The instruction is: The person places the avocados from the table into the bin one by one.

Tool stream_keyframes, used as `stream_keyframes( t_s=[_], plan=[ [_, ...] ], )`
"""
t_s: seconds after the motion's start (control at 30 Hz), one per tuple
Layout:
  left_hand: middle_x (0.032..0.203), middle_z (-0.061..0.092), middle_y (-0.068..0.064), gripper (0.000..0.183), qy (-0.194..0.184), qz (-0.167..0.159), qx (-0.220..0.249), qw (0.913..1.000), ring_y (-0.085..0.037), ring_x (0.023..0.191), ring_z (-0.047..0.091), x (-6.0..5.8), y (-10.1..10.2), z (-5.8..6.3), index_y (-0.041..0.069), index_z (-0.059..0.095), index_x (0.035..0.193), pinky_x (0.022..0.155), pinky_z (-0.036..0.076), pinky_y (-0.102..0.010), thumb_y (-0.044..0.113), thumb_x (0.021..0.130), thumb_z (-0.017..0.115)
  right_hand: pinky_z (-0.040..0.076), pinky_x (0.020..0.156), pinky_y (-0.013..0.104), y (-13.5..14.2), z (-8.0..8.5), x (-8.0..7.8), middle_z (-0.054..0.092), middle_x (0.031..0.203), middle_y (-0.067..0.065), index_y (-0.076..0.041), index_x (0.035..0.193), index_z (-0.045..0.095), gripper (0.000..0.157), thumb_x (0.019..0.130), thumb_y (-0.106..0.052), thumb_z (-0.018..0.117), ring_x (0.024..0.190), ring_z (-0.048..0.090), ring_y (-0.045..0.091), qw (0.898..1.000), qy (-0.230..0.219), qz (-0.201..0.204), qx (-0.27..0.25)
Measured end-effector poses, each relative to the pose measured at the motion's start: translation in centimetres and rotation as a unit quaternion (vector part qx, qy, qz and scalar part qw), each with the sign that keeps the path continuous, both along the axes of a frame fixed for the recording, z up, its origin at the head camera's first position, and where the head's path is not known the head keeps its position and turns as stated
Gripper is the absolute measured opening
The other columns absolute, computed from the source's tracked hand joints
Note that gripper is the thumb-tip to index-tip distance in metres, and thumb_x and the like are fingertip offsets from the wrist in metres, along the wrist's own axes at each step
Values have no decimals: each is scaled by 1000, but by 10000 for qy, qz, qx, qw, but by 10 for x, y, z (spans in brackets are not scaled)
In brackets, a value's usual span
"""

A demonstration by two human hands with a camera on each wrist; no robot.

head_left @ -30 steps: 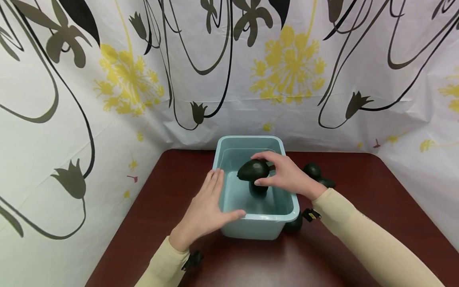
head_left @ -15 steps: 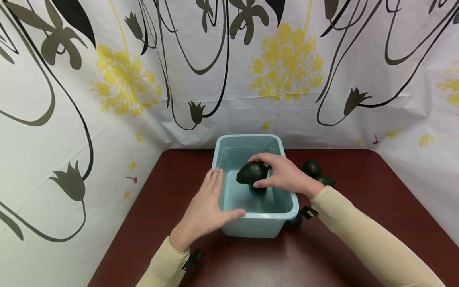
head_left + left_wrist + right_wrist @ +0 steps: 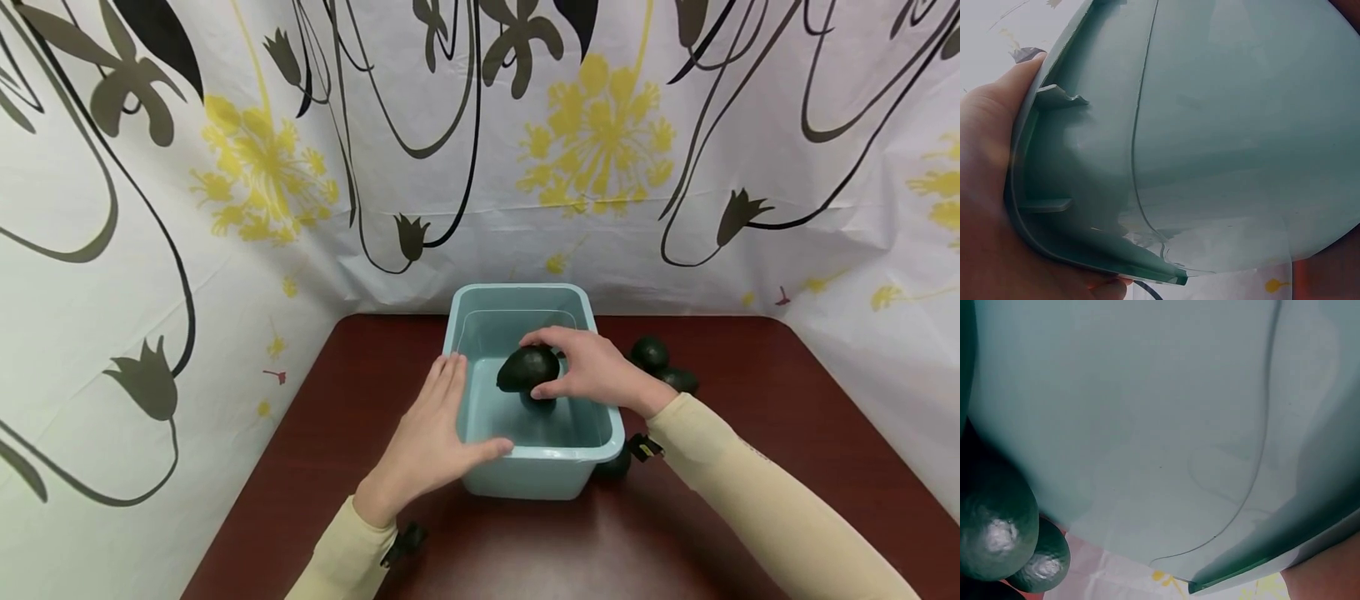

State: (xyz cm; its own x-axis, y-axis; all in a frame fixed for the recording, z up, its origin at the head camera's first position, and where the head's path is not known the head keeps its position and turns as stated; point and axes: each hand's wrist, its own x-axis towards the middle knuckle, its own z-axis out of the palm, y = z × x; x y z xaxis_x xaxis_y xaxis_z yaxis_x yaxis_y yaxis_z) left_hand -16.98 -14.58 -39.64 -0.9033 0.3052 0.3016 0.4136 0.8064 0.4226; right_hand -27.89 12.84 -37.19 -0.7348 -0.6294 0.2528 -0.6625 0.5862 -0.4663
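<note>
The right grip (image 3: 596, 367) pinches an avocado (image 3: 528, 369) inside the pale-blue bin (image 3: 525, 482), the left grip (image 3: 425, 443) rests straight-fingered on its rim, and other avocados (image 3: 678, 381) lie beside it on the desk (image 3: 555, 550).

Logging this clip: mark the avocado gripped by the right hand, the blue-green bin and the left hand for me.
Held avocado (image 3: 525, 369): head view, middle of its exposed dark skin.
Bin (image 3: 528, 482): head view, outer face of its near wall.
Left hand (image 3: 426, 442): head view, back of the hand.
</note>
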Motion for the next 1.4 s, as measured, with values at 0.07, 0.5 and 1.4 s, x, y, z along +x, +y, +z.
stream_keyframes(
  t_s=[0.07,0.5,1.4],
  plan=[
    [168,7,0,121,-12,6,6,10000,-20,154,4,0,0,-1,8,16,161,116,28,-47,86,78,55,51,87,39,0,0,0,58,129,-18,-30,136,60,69,77,-55,83,110,57,5,9999,69,-17,93],
    [168,10,-2,120,71,-48,39,10000,-23,154,7,-2,1,-4,6,17,161,115,29,-47,83,79,59,50,89,42,1,-1,2,59,123,-18,-36,133,60,60,80,-46,85,112,55,5,9998,95,-19,163],
    [168,10,-3,120,19,-24,44,10000,-21,154,5,-3,-1,-2,7,16,161,117,27,-48,83,79,58,49,93,39,14,0,9,59,128,-13,-41,126,62,39,89,-45,75,119,54,6,9923,444,200,-1138]
  ],
)
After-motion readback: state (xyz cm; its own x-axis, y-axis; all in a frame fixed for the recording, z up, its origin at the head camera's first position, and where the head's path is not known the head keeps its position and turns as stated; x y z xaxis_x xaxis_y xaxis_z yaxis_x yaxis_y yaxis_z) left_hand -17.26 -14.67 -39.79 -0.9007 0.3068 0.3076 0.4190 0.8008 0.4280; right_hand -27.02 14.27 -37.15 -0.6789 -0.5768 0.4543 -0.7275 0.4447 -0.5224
